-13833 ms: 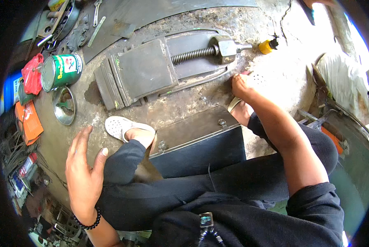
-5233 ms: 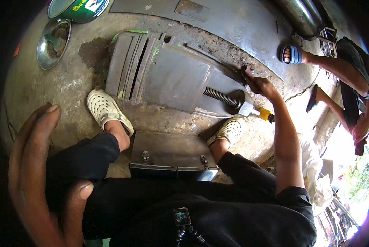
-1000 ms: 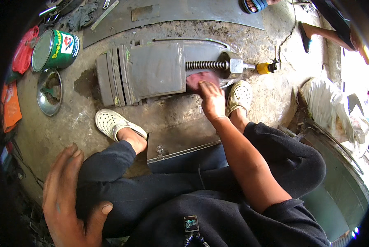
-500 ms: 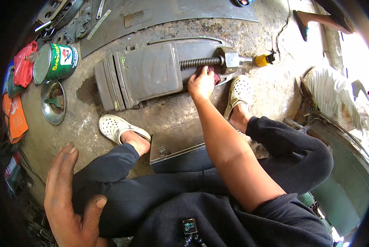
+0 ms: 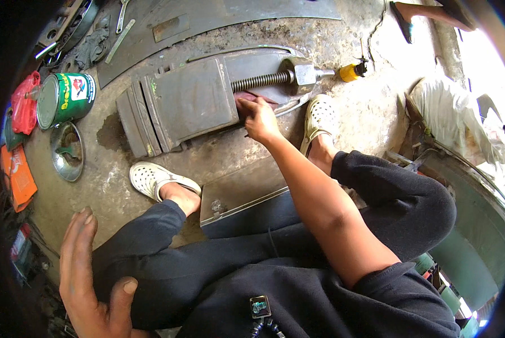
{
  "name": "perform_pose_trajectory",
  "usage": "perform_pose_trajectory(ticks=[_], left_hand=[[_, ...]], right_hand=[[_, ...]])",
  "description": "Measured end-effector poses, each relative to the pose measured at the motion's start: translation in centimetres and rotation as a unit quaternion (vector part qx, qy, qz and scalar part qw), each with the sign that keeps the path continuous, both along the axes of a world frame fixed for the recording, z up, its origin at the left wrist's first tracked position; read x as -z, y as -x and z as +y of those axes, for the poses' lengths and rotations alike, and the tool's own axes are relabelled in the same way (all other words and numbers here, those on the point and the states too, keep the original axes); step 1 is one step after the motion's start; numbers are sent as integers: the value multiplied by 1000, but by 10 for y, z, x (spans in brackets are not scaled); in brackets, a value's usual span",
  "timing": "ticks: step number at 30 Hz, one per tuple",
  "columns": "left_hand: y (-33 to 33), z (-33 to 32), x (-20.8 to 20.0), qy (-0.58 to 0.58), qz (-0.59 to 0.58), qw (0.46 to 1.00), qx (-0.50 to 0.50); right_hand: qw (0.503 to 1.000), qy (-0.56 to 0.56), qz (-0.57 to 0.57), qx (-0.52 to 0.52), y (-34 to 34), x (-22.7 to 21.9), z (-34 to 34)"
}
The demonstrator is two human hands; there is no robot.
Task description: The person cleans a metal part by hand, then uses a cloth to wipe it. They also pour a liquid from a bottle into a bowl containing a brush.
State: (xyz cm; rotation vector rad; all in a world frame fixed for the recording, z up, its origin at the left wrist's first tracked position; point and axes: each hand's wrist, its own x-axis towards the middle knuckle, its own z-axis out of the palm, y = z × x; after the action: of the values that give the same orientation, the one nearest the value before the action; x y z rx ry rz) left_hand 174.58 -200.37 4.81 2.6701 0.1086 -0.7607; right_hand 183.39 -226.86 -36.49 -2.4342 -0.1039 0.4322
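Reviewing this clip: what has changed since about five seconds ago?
The right hand, holding a dark red cloth, has moved from the vise's far edge to its near side, beside the screw. The left hand stays raised and open; the vise, yellow container and metal box stay put.

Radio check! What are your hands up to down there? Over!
Right hand on dark red cloth, at grey metal vise, beside threaded steel screw. Left hand open, nothing held. Rectangular dark metal box partly hidden by right forearm.
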Motion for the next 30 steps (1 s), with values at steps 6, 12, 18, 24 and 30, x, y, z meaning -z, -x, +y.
perform_pose_trajectory(ticks=[6, 12, 18, 24, 30], left_hand=[[-2, -2, -1, -1, 12, 1000, 9], [-5, -5, 2, 2, 19, 1000, 10], [-7, -10, 1, -8, 20, 1000, 12], [-4, -11, 1, -11, 14, 999, 39], [-2, -12, -2, -8, 12, 999, 32]], right_hand=[[981, 19, -101, 162, 4, 1, 4], [994, -2, 18, 108, -11, 0, 25], [998, -24, 9, -53, -19, 1, 7], [993, 32, 33, -104, -25, -13, 11], [903, 131, 237, -335, -29, -53, -54]])
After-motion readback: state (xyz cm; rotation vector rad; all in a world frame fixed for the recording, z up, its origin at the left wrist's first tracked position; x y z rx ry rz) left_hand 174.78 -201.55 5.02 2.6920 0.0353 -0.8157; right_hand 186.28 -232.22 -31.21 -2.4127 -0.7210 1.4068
